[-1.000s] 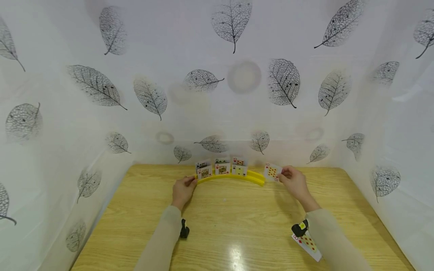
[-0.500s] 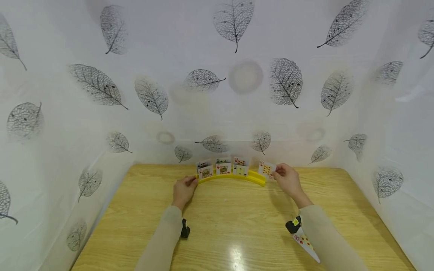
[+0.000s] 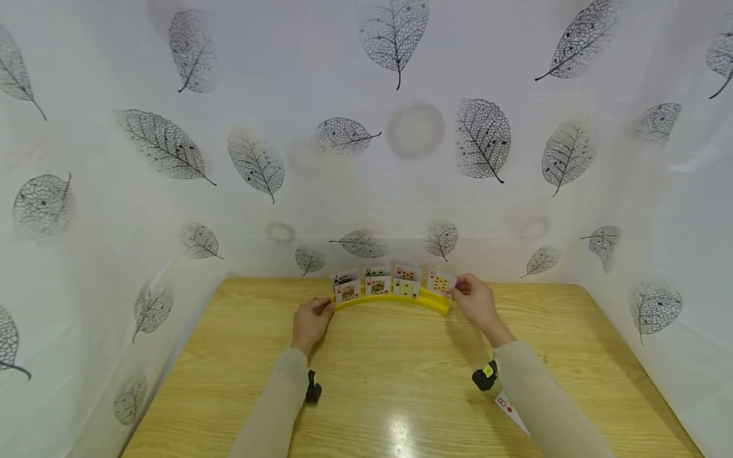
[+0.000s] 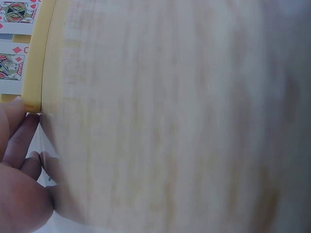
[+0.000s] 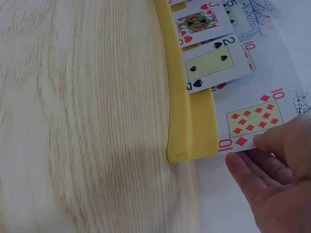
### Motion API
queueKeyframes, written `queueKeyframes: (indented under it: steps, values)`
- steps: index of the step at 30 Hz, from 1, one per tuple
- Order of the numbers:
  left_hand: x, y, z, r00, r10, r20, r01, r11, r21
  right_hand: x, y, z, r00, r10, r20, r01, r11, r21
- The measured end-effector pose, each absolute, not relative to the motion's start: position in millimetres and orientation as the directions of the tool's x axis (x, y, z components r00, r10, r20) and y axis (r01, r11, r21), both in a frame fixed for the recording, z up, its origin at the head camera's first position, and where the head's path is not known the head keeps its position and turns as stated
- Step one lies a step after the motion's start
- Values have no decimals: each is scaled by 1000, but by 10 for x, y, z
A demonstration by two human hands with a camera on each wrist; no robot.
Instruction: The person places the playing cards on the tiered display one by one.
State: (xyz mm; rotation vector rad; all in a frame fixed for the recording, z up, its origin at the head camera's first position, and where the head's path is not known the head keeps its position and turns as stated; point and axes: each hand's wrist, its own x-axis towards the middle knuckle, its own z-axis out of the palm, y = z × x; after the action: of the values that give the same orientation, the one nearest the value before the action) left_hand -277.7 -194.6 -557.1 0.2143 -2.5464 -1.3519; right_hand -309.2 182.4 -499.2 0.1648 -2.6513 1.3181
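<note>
A curved yellow card holder (image 3: 433, 301) stands near the table's back edge with playing cards upright in two rows. My left hand (image 3: 311, 323) pinches its left end between thumb and fingers. My right hand (image 3: 477, 304) pinches a ten of diamonds (image 5: 255, 119) by its side edge, thumb over the face. That card is upright, slightly tilted, right behind the bare right end of the holder. In the front row are a two of spades (image 5: 214, 63), a jack of hearts (image 5: 198, 24) and a red face card (image 3: 347, 291). A ten of hearts (image 3: 406, 273) shows behind the two.
An eight of diamonds (image 3: 506, 407) lies on the wooden table (image 3: 378, 381), partly hidden by my right sleeve (image 3: 544, 401). Behind the table hangs a white curtain (image 3: 355, 191) printed with leaves. Each wrist wears a small black camera (image 3: 485, 376).
My right hand has carried the ten of diamonds leftward, from right of the holder to behind its right end. The left hand keeps its grip on the left end.
</note>
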Motion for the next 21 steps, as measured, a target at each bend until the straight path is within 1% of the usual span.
queueKeyframes:
  steps: [13, 21]
  values:
    - [-2788, -1962, -5619, -961, -246, 126, -29, 543, 839, -3102, 1769, -5040, -978, -35, 206, -184, 614, -768]
    - [-2786, -1958, -5599, -960, -239, 144, -12, 553, 833, -3090, 1754, -5029, -980, -33, 195, -175, 610, -773]
